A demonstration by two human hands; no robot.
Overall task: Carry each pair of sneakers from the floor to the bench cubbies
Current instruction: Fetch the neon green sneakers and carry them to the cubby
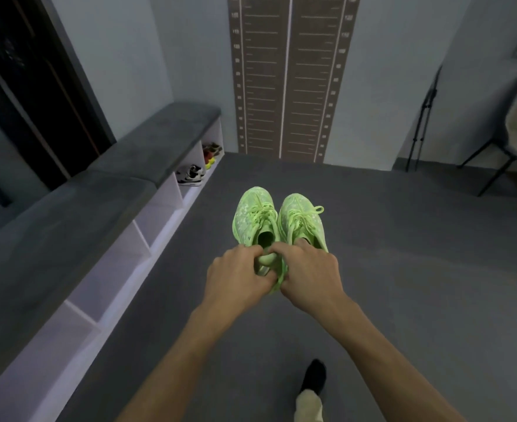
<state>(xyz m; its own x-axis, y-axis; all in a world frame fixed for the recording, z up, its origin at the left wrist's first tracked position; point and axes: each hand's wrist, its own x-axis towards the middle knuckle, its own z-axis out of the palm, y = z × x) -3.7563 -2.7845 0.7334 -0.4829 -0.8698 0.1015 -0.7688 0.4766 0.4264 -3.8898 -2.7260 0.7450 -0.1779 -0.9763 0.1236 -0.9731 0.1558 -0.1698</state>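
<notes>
A pair of lime-green sneakers is held side by side in front of me, toes pointing away, above the grey floor. My left hand grips the heel of the left sneaker. My right hand grips the heel of the right sneaker. Both hands meet at the heels, hiding them. The bench runs along the left wall, with a grey cushioned top and white cubbies beneath. A black-and-white pair sits in a far cubby. A red, yellow and green pair sits in the farthest one.
Grey carpet stretches ahead to the wall, which bears a brown ruled height chart. A chair and a folded black tripod stand at the far right. My black-socked foot is below. A dark doorway is at left.
</notes>
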